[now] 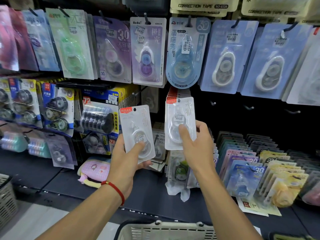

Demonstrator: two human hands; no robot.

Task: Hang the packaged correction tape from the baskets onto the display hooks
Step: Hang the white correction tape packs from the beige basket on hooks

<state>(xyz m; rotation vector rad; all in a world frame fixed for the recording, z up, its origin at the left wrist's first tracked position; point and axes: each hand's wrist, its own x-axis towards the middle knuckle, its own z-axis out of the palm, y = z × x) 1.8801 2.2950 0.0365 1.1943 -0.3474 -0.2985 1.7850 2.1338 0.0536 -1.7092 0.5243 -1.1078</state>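
1. left hand (129,160): fingers grasping a white correction tape pack (136,130), frame centre.
2. right hand (195,146): fingers grasping a second white pack (180,118), at 3 o'clock of the first.
3. basket (166,230): 6 o'clock edge.

glossy clear plastic packs (137,131), matt plastic basket (166,231)

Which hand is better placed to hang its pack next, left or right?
Right, probably. The right hand holds its white pack upright against the matching packs already hanging, hang hole up near that hook. The left hand holds its tilted pack lower, away from that stack.
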